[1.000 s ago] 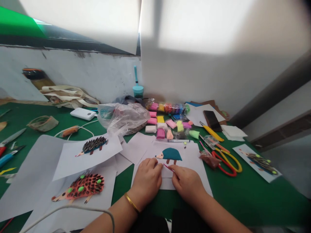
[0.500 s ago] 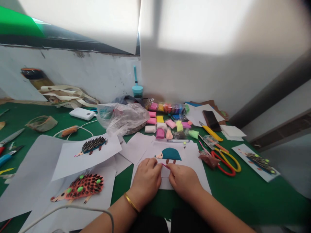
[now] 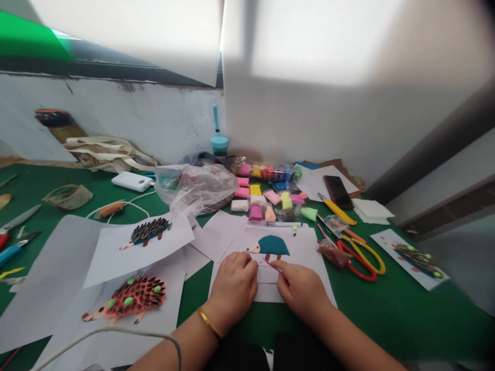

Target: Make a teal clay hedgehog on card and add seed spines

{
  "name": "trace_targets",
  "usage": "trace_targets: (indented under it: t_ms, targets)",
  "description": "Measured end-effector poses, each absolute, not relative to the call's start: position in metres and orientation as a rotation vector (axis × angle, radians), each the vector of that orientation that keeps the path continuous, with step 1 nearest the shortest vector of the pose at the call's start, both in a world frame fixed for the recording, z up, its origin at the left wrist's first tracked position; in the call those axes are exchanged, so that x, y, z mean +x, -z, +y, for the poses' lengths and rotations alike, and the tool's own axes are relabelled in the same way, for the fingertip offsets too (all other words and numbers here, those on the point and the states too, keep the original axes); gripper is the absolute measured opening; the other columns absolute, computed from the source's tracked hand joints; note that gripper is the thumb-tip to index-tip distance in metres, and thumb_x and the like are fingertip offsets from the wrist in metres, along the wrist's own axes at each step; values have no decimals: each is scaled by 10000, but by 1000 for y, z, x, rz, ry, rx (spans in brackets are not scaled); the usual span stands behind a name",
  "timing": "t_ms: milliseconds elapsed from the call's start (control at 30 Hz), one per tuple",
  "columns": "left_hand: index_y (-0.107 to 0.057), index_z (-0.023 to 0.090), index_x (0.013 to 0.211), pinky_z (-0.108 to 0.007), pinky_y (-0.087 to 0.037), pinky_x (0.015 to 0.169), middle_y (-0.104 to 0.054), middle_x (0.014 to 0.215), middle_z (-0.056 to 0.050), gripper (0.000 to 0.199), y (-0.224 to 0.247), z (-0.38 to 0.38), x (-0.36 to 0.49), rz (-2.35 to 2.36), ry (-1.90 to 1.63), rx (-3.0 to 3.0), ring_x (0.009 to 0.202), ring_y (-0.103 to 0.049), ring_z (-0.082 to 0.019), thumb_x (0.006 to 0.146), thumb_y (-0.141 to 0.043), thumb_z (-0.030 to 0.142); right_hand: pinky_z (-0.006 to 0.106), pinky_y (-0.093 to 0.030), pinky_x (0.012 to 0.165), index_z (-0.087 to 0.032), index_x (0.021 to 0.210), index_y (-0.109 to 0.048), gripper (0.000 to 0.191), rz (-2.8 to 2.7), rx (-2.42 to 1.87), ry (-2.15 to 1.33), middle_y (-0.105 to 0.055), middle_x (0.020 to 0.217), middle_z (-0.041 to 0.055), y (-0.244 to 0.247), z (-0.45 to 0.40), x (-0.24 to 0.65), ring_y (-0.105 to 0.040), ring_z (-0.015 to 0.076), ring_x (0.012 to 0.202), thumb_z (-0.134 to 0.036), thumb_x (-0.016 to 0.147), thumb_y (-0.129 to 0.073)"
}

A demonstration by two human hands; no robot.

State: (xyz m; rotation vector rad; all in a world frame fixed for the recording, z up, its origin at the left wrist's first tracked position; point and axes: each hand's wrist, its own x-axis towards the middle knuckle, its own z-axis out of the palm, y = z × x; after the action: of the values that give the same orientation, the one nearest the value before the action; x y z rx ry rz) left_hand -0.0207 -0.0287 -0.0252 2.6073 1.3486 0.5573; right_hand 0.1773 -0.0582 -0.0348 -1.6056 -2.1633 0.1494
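Note:
My right hand (image 3: 303, 288) pinches a thin pink stick-like tool (image 3: 270, 264), its tip pointing left over the white paper (image 3: 317, 278). On that sheet lies a hedgehog figure (image 3: 273, 246) with a teal clay body, a pale face and brown legs; the tool is just below its legs. My left hand (image 3: 235, 281), a gold bangle on its wrist, rests on the left part of the sheet with fingers curled. What its fingertips hold, if anything, is hidden. Tiny dark specks (image 3: 261, 260) show between my hands.
Clay packets (image 3: 255, 212) and a plastic bag (image 3: 197, 188) lie behind the sheet. Scissors (image 3: 361, 257) and a yellow cutter (image 3: 338, 211) are to the right. Finished hedgehog pictures (image 3: 135, 299) lie at left, with a white cable (image 3: 116, 330) in front.
My right hand has moved slightly right, away from my left hand, with the pink tool. A gap with dark specks now shows between them. My left hand stays in place.

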Motion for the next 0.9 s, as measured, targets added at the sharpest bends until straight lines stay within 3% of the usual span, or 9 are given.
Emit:
trace_targets:
  t_ms: [333, 900]
  targets:
    - [-591, 208, 937, -413, -444, 905, -563, 990, -49, 126, 24, -29, -20, 1349, -572, 2608, 960, -518, -227, 870, -516, 132, 311, -537, 792, -229, 1121, -676, 362, -2090, -1698, -340, -748, 1061, 38, 27, -57, 187, -714, 207, 895, -188, 866, -422]
    - [-608, 230, 1033, -446, -443, 928, -551, 1023, -61, 196, 25, -29, -18, 1366, -532, 2628, 993, -514, -243, 880, -516, 150, 325, -516, 810, -227, 1121, -680, 364, -2135, -1721, -493, -750, 1033, 45, 25, -58, 179, -704, 221, 905, -184, 846, -446]
